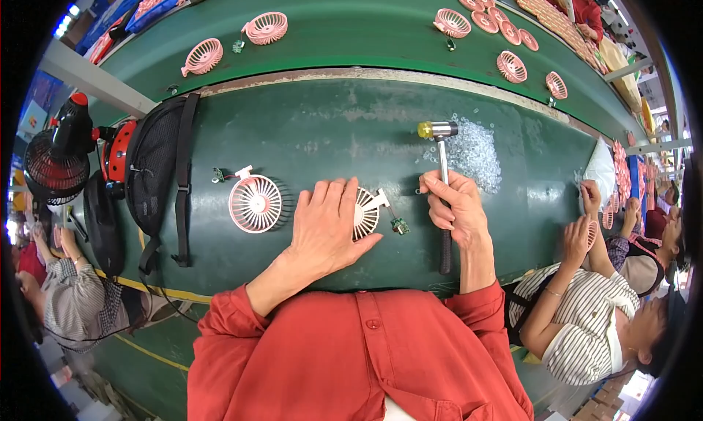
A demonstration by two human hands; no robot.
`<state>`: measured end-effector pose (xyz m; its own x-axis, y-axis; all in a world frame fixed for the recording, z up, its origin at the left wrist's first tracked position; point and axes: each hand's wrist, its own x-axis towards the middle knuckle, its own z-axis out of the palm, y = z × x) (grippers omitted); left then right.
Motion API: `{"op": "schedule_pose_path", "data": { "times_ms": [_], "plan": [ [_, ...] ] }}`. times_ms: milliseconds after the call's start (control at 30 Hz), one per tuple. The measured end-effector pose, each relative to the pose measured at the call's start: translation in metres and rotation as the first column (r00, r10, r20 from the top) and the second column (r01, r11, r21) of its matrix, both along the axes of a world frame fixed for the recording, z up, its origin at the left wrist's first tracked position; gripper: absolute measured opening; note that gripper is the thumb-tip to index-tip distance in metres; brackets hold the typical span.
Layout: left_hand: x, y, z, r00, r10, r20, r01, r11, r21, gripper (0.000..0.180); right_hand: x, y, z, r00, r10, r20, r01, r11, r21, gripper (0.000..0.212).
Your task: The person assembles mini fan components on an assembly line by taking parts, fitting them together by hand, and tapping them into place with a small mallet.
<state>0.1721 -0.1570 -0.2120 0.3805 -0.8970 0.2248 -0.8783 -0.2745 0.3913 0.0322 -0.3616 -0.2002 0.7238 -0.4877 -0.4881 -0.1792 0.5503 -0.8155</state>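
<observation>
My left hand (322,227) lies over the left side of a pink fan housing (366,214), its fingers along the top and its thumb at the lower rim. The covered half of the housing is hidden. From its right side a white mount sticks out, with a wire leading to a small green circuit board (399,225). Closed around the handle of a hammer (441,150) is my right hand (458,205). The hammer has a yellow-and-black head. Something small and clear shows at my right fingertips, too small to make out. Another pink fan housing (255,203) with a circuit board (218,175) lies left of my hands.
Clear small rings (472,157) are heaped beyond the hammer. At left are a black bag (157,164) and a black desk fan (58,161). Across the table runs a green conveyor (351,36) carrying pink housings. Co-workers sit on both sides; one at right wears stripes (586,318).
</observation>
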Motion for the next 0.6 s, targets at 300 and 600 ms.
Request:
{"op": "schedule_pose_path", "data": {
  "times_ms": [300, 600],
  "plan": [
    [-0.003, -0.002, 0.01, 0.898, -0.202, -0.391, 0.086, 0.952, -0.293, 0.082, 0.002, 0.016, -0.009, 0.984, -0.001, 0.176, -0.058, 0.942, 0.331, 0.017],
    [-0.003, -0.005, 0.009, 0.882, -0.212, -0.42, 0.08, 0.948, -0.31, 0.082, 0.007, 0.028, -0.003, 0.99, 0.035, 0.133, -0.08, 0.935, 0.346, 0.018]
  ]
}}
